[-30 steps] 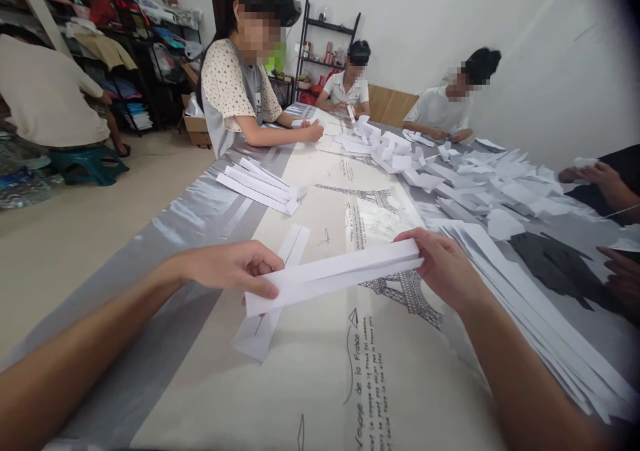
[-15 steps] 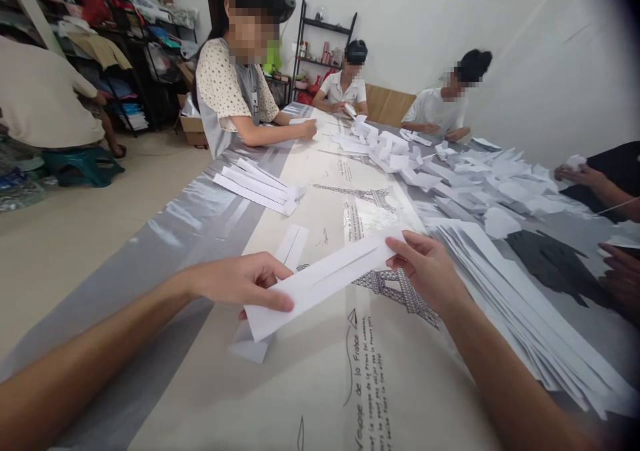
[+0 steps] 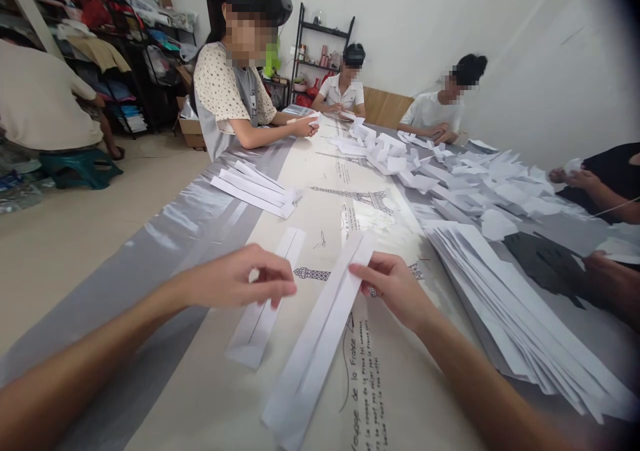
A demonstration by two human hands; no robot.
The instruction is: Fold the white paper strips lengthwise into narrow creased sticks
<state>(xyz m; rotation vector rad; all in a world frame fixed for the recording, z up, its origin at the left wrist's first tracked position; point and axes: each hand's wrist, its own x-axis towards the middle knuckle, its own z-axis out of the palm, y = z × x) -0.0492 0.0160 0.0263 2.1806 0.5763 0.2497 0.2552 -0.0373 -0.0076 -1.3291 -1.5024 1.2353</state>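
In the head view, my right hand (image 3: 393, 284) pinches the upper end of a long folded white paper strip (image 3: 320, 344). The strip slants down toward me, with a fold line along its length. My left hand (image 3: 245, 277) hovers to the left of it, loosely curved and holding nothing, apart from the held strip. Beneath that hand a second folded paper strip (image 3: 250, 337) lies on the table cover, partly hidden by the fingers.
Several strips (image 3: 255, 187) lie farther forward on the left. A fanned stack of long papers (image 3: 500, 304) is at the right, with a heap of folded papers (image 3: 475, 177) behind it. Co-workers sit around the table (image 3: 175, 237); one person's dark sleeve and hands are at right.
My left hand has let go of the paper strip and drawn up off it. My right hand has swung the strip to a steeper slant, its lower end toward me.
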